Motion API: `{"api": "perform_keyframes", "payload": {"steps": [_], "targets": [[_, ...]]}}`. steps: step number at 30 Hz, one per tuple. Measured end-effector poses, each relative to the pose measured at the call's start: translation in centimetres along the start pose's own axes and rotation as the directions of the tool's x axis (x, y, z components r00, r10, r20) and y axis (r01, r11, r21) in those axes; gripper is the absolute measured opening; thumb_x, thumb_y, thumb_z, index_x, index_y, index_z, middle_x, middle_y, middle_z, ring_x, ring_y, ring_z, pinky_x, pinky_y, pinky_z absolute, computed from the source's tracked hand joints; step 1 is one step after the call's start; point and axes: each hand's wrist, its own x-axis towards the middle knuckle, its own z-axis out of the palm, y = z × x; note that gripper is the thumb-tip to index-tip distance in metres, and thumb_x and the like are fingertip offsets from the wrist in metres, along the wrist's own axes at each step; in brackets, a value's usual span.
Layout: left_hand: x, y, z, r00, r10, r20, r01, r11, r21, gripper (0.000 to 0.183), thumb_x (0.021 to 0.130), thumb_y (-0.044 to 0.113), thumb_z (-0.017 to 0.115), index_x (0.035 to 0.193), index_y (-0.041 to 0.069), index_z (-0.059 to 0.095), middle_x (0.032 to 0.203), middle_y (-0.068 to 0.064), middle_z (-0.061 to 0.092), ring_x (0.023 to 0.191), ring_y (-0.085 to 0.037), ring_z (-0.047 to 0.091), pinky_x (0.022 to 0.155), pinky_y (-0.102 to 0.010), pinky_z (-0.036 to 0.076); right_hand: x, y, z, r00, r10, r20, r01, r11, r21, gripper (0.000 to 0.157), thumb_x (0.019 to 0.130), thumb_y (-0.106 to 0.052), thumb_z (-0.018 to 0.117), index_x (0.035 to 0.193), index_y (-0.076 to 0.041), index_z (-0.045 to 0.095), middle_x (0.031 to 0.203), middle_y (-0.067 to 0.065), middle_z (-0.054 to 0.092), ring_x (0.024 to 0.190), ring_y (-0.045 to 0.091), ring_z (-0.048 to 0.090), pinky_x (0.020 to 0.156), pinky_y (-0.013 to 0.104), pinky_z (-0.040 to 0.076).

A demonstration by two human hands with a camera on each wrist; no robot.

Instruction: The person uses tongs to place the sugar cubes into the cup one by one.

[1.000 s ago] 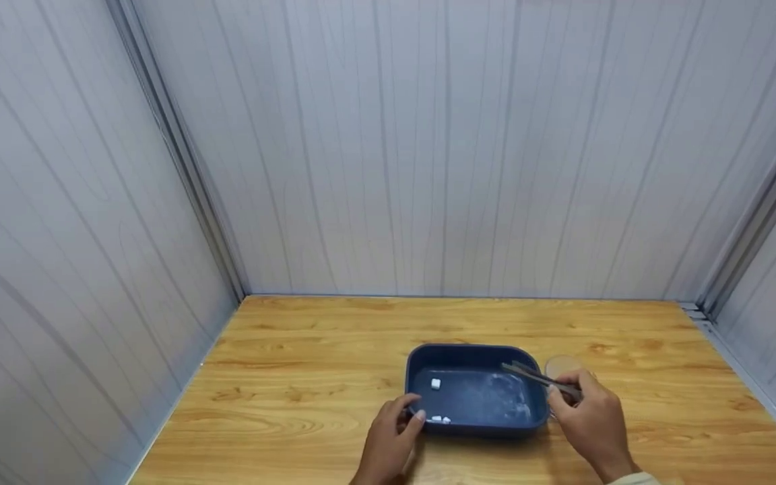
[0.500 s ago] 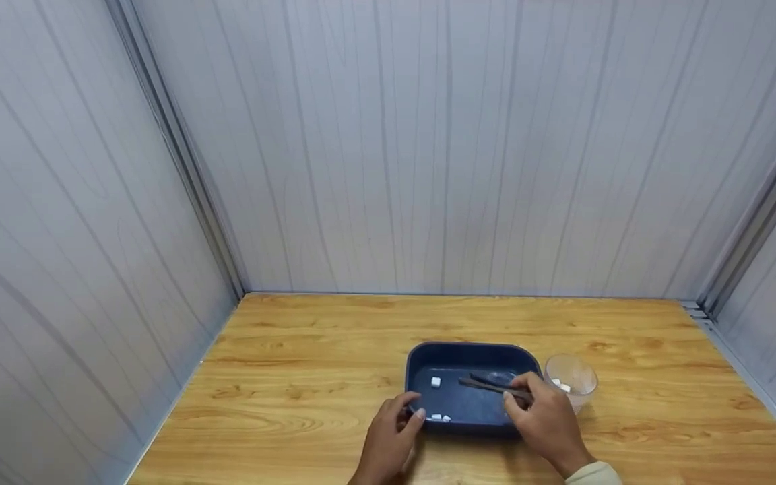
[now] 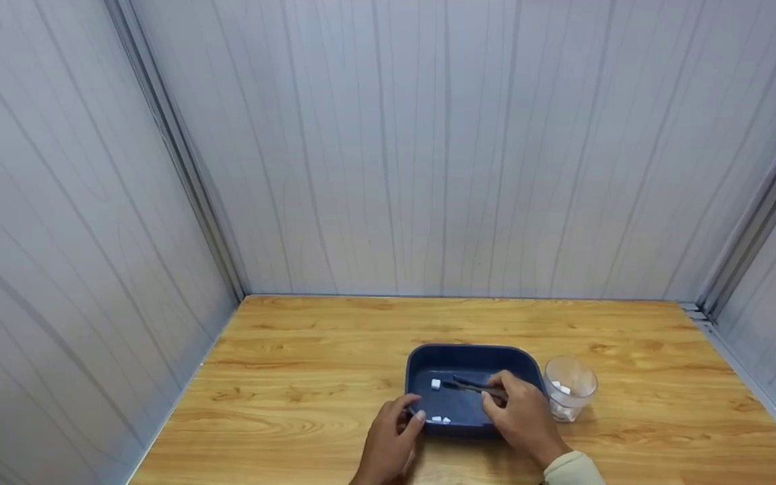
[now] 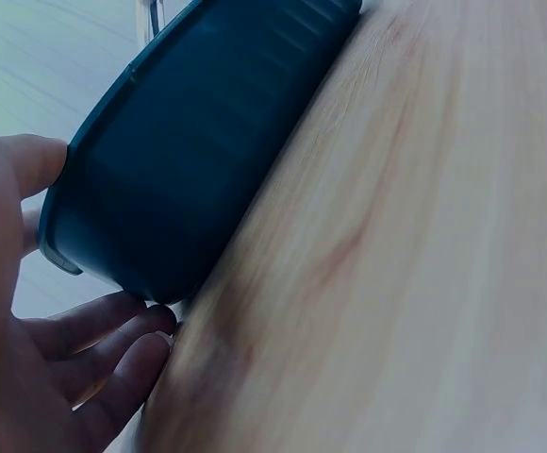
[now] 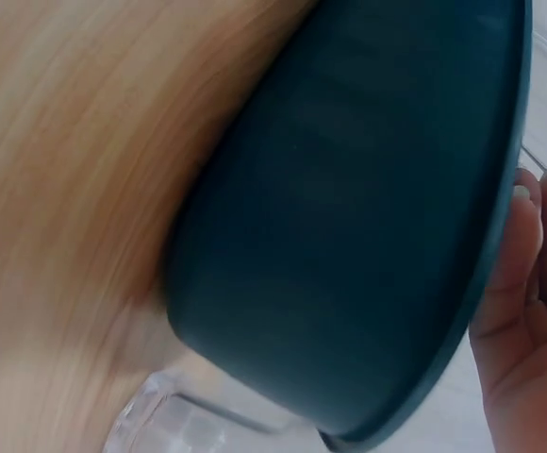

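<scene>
Right hand [image 3: 526, 412] pinches the tweezers [image 3: 474, 386] and reaches over the tray [image 3: 467, 356]; the tips look spread. Left hand [image 3: 388, 438] grips the tray's near-left corner, thumb near the rim, other fingers low along the outside wall. Tray sits flat on the tabletop [image 3: 307, 377].

Lone cube [image 3: 436, 384] is on the tray floor, left side, just beside the lower tip. Can't tell if they touch.

Risks, my read:
- Low tip comes in side-on: could shove the cube toward the left wall instead of straddling it.
- Tips look staggered. Squeeze off-centre and the cube likely spins or pops out. Too hard might crumble it, if it's brittle.
- Two white bits [image 3: 441, 419] lie against the near wall, close to the left thumb: little room for a tip behind them, and the thumb could get poked.
- Cup [image 3: 585, 385], white pieces inside, stands just beside the tray's right wall. Right hand swinging wide, or the tray getting shoved right, could knock it over.
- Left grip is on one corner only; a hard push on the far side could pivot the tray.
</scene>
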Motion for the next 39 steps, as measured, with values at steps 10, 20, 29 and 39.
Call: {"api": "perform_keyframes", "payload": {"steps": [10, 20, 29, 39], "targets": [[0.2, 0.5, 0.1, 1.0, -0.005, -0.005, 0.005, 1.0, 0.0, 0.029, 0.092, 0.036, 0.056, 0.119, 0.027, 0.058, 0.105, 0.004, 0.054, 0.092, -0.009, 0.053, 0.079, -0.031, 0.047, 0.1, 0.1, 0.7, 0.998, 0.017, 0.062, -0.016, 1.0, -0.018, 0.018, 0.074, -0.019, 0.075, 0.083, -0.02, 0.059, 0.07, -0.012, 0.051, 0.062, 0.007, 0.047, 0.059, 0.028, 0.041], [0.1, 0.5, 0.3, 1.0, -0.004, -0.001, 0.004, 1.0, 0.005, 0.029, 0.091, 0.037, 0.056, 0.119, 0.027, 0.058, 0.105, 0.004, 0.054, 0.091, -0.008, 0.054, 0.078, -0.031, 0.047, -0.3, 0.5, 0.8, 0.997, -0.003, 0.074, 0.008, 0.998, -0.068, 0.017, 0.075, -0.022, 0.073, 0.085, -0.021, 0.061, 0.072, -0.012, 0.054, 0.064, 0.007, 0.049, 0.059, 0.031, 0.043], [-0.2, 0.1, -0.1, 0.999, -0.038, -0.014, 0.038, 0.999, 0.006, 0.03, 0.091, 0.037, 0.057, 0.119, 0.027, 0.058, 0.105, 0.003, 0.054, 0.091, -0.009, 0.053, 0.079, -0.032, 0.046, -0.5, 0.5, 1.5, 0.993, 0.018, 0.119, -0.012, 0.999, -0.052, 0.016, 0.076, -0.022, 0.073, 0.085, -0.021, 0.059, 0.07, -0.013, 0.051, 0.063, 0.007, 0.046, 0.059, 0.028, 0.042], [-0.2, 0.2, 0.0, 0.999, -0.037, -0.017, 0.037, 0.999, -0.016, 0.031, 0.09, 0.037, 0.058, 0.119, 0.027, 0.058, 0.107, 0.004, 0.054, 0.094, -0.009, 0.054, 0.08, -0.032, 0.047, -0.4, 0.7, 1.7, 0.991, 0.027, 0.133, -0.021, 0.999, -0.044, 0.016, 0.076, -0.022, 0.074, 0.086, -0.021, 0.062, 0.078, -0.009, 0.059, 0.071, 0.008, 0.054, 0.065, 0.033, 0.047]]}}
